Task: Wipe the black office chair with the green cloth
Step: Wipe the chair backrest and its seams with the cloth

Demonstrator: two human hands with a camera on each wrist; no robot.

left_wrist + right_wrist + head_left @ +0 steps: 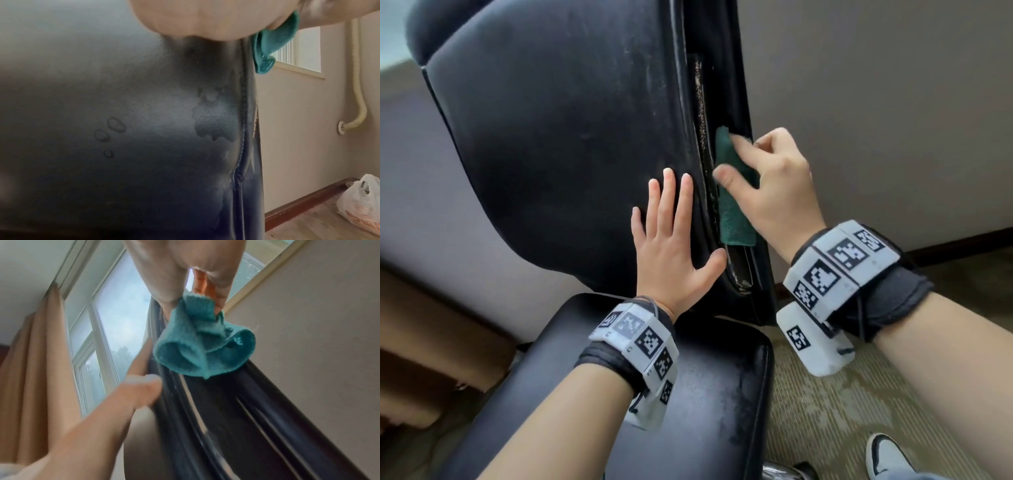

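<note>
Pinching green cloth (732, 205) against chair (571, 137) edge, right hand (774, 192).

Your head view looks down on the chair (558, 144); both wrist views look up close along it, sharing the cloth (201, 344) at 12 o'clock.

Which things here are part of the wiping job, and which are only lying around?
Job:
- chair, braced by the left hand
- cloth, gripped by the right hand at the backrest's side edge

Lying about:
- plastic bag on the floor
- curtain
- shoe
</note>
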